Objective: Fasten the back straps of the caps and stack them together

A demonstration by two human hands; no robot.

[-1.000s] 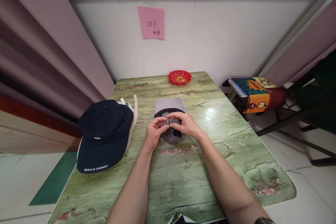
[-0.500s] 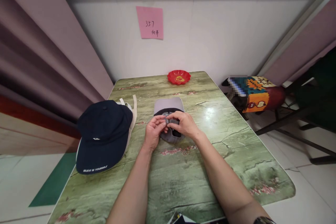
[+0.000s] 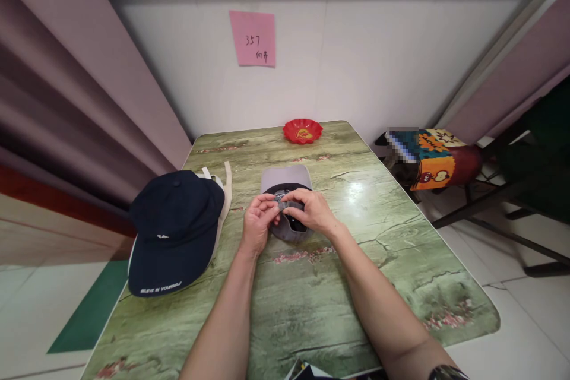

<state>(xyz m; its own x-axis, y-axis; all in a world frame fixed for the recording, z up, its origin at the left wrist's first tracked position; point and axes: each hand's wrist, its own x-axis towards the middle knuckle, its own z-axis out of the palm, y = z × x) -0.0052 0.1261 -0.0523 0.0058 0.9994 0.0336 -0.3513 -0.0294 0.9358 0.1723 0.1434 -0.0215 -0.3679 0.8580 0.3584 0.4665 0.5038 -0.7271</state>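
Observation:
A grey baseball cap [image 3: 287, 176] lies on the green wood-patterned table [image 3: 303, 297], its brim toward the wall and its back opening toward me. My left hand [image 3: 258, 219] pinches the cap's grey back strap from the left. From the right, my right hand [image 3: 312, 211] grips the same strap between thumb and fingers. The two hands nearly meet at the strap's fastening, which the fingertips partly cover. Left of my hands rests a navy cap [image 3: 176, 208] with white lettering on its brim and pale straps behind it.
A red scalloped dish [image 3: 303, 131] stands at the table's far side. On the wall above hangs a pink note [image 3: 253, 38]. A stool with a colourful cover [image 3: 445, 157] is beyond the table's right edge. Purple curtain [image 3: 129, 59] hangs at the left.
My left hand has shifted slightly to the left along the strap, so more of the strap shows between the hands. The right hand and both caps stay about where they were.

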